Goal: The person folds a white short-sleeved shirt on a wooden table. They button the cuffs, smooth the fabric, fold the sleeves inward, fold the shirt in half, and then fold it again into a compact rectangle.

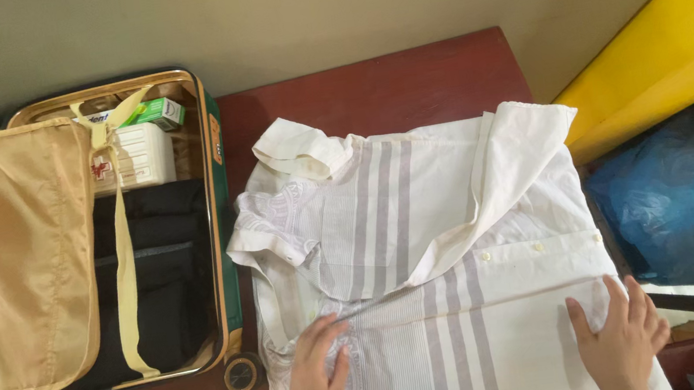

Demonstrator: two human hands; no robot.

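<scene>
Red table (404, 82), shirt (423, 238) edge-to-edge, both hands (320, 370) flat, suitcase (220, 237) beside

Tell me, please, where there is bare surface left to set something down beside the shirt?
Free: the red surface between shirt and wall, and the strip below the suitcase. Crowded: both hands press the shirt.
</scene>
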